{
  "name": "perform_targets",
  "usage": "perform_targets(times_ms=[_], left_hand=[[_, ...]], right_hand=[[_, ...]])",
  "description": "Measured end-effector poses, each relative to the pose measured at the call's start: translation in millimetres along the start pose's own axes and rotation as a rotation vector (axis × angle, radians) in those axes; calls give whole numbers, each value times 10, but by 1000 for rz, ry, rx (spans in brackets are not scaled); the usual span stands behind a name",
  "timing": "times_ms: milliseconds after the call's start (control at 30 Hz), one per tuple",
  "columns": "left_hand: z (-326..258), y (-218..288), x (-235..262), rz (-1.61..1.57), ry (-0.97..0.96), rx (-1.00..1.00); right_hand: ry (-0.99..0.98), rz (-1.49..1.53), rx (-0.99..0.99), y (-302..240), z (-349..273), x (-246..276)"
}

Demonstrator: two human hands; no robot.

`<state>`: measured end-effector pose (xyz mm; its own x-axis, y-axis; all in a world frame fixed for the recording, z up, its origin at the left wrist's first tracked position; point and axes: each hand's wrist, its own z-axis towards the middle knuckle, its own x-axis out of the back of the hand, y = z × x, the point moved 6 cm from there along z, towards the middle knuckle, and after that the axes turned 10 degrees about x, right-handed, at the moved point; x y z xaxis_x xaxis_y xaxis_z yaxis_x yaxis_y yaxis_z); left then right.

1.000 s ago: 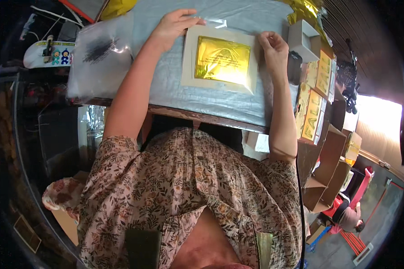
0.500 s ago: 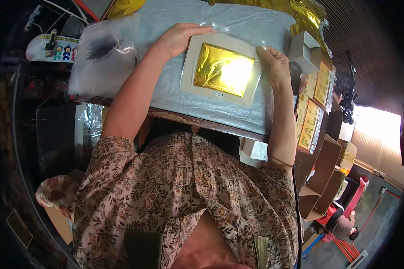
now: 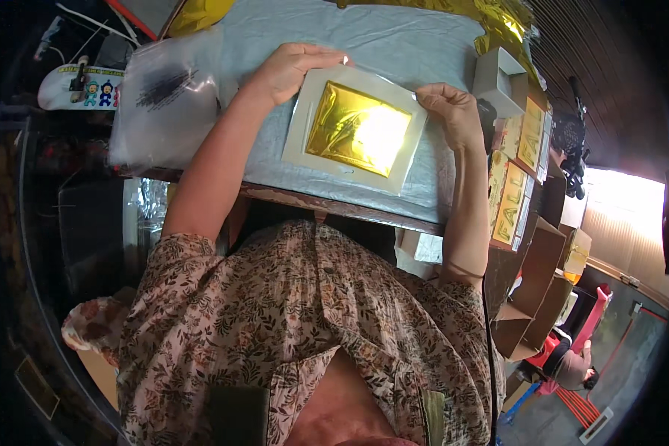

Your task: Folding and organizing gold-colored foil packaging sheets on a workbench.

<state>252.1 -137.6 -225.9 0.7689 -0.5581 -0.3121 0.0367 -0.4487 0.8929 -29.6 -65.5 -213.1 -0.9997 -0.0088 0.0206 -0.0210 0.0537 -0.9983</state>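
Observation:
A shiny gold foil rectangle [image 3: 346, 126] lies on a pale card [image 3: 301, 137] that appears to sit inside a clear plastic sleeve [image 3: 406, 182]. The card is slightly tilted over the cloth-covered table. My left hand [image 3: 293, 73] is at the sleeve's upper left corner, its fingers closed along the top edge, the thumb partly hidden. At the upper right corner, my right hand [image 3: 450, 108] pinches the edge between thumb and curled fingers. Strong glare whitens the right part of the foil.
Clear plastic bags [image 3: 163, 97] are stacked at the table's left. An open white box [image 3: 500, 82] stands right of my right hand, beside yellow printed boxes [image 3: 509, 204]. Gold foil sheeting [image 3: 498, 26] lines the far edge. Another person [image 3: 572, 366] is at the lower right.
The sleeve with the card has shifted left and a little nearer to me. Its clear top flap, earlier sticking out past the card, now shows much less. Both hands stay at the upper corners.

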Motion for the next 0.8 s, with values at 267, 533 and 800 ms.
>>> perform_targets(times_ms=[267, 533, 800], left_hand=[[47, -46, -149, -57, -26, -9], [-37, 19, -232, -47, -72, 33], [-116, 95, -230, 124, -25, -32]], right_hand=[[125, -981, 887, -801, -160, -786], [91, -1293, 1060, -839, -112, -1288], [-2, -1347, 1087, -907, -139, -1412]])
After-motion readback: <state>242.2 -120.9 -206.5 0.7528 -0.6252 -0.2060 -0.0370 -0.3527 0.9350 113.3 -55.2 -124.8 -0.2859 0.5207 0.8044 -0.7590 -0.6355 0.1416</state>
